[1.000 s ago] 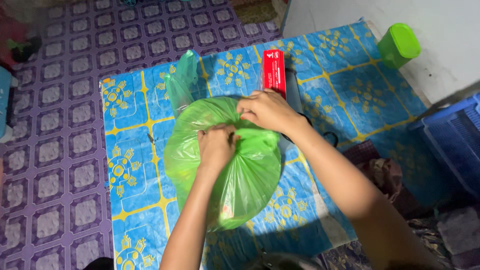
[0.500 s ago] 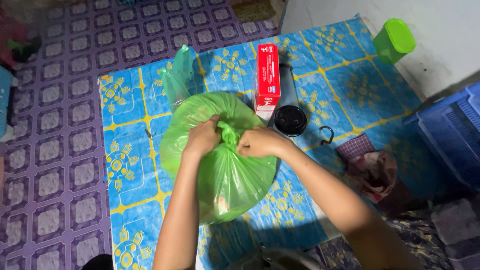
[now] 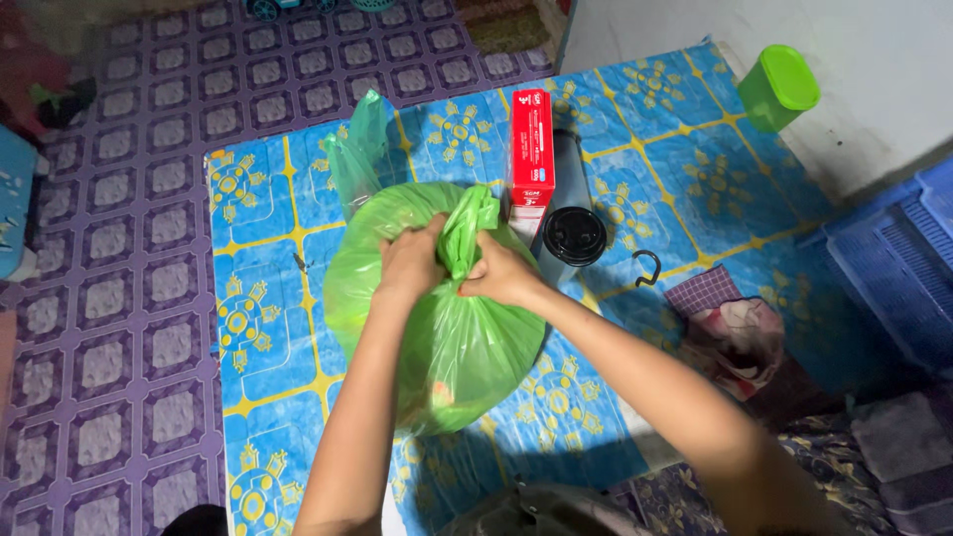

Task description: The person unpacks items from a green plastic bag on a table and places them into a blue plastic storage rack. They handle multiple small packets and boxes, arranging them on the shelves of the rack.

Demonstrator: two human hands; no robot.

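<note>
Green plastic bag (image 3: 437,347) sits bulging on the blue patterned mat (image 3: 258,328), its long axis running from me toward the red box (image 3: 531,149). My left hand (image 3: 409,263) and right hand (image 3: 501,273) each pinch a bunched handle (image 3: 465,223) at its upward-pointing mouth. To knot well, I judge both grips should stay low and pull evenly.

Both hands, left hand (image 3: 412,266) and right hand (image 3: 499,273), fists closed, knuckles nearly touching.
</note>
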